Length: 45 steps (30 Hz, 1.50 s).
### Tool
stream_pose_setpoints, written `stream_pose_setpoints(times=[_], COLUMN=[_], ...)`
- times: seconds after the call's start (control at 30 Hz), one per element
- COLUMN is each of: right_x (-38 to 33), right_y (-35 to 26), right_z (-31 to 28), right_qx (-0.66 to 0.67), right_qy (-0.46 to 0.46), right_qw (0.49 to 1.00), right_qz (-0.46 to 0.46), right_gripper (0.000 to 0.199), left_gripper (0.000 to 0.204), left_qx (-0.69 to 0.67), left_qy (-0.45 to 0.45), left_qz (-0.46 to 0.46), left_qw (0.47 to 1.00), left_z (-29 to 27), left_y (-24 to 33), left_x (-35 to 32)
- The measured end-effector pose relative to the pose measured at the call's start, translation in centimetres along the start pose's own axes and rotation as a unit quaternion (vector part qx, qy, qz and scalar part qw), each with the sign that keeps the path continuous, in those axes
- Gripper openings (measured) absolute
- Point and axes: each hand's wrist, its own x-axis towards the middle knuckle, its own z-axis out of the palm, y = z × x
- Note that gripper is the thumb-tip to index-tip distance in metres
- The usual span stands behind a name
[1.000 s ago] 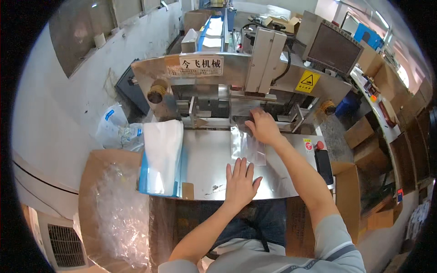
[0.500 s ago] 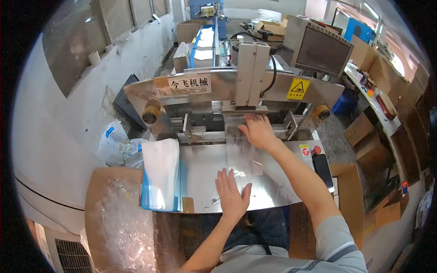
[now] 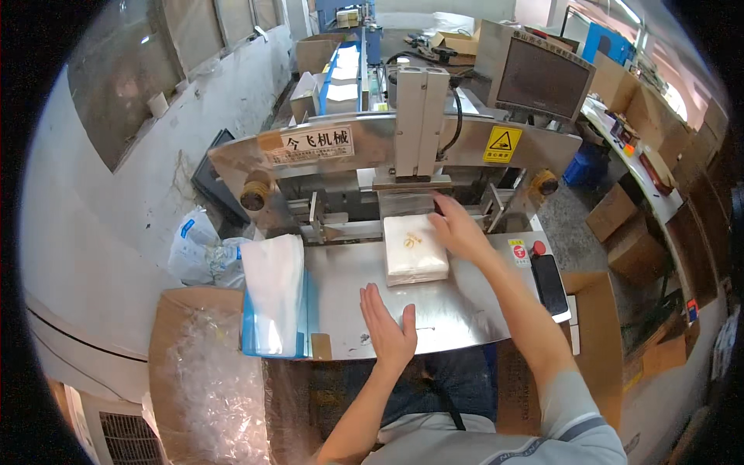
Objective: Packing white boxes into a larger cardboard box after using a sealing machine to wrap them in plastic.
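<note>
A packet of white napkins [image 3: 416, 246] with a gold mark on top lies on the metal work surface [image 3: 349, 298], in clear plastic film. Its far end reaches under the upright metal press [image 3: 422, 128] of the machine. At the packet's far right corner is my right hand [image 3: 459, 230], thumb and fingers curved a little apart; the fingertips are partly hidden. My left hand [image 3: 387, 329] is held flat and open just short of the packet's near side, with nothing in it.
On the left, a blue holder [image 3: 310, 318] carries a pile of white sheets [image 3: 271, 291]. A cardboard box [image 3: 167, 349] of clear plastic bags stands below it. A phone [image 3: 549, 287] and a red button [image 3: 539, 248] are at the right edge. A monitor [image 3: 545, 77] stands behind.
The clear bag lay flat under my right hand; now a napkin stack is inside it. My right hand has shifted right, off the bag's middle. My left hand moved slightly left.
</note>
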Motion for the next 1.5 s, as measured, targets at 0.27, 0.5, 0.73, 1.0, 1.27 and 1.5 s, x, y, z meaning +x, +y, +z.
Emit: stream_pose_setpoints(times=[0.27,0.5,0.73,1.0,1.27,1.5], right_x=[-14.0,-15.9,-11.6,-8.1,-13.3,-17.6], right_y=[-0.7,-0.4,0.1,-1.2,-2.3,-1.0], right_z=[-1.6,-0.6,2.7,4.0,-1.7,-3.3], right_qx=[0.248,0.336,0.316,0.359,0.542,0.575], right_qy=[0.0,-0.001,0.029,0.021,0.073,0.041], right_qw=[0.957,0.924,0.93,0.915,0.771,0.78], right_qz=[0.15,0.181,0.187,0.182,0.327,0.245], right_gripper=[0.051,0.055,0.068,0.071,0.071,0.095], left_gripper=[0.076,0.07,0.067,0.055,0.033,0.045], left_qx=[-0.002,-0.109,-0.178,-0.241,-0.396,0.038], left_qy=[-0.019,-0.023,-0.027,-0.07,-0.077,-0.141], left_qz=[-0.008,-0.084,-0.151,-0.166,-0.269,-0.023], left_qw=[1.0,0.99,0.972,0.954,0.875,0.989], left_z=[-0.2,0.2,1.9,2.6,1.3,4.3], left_y=[-0.1,0.2,-0.4,1.0,0.8,-2.8], left_x=[-0.3,1.2,6.4,8.4,4.8,11.8])
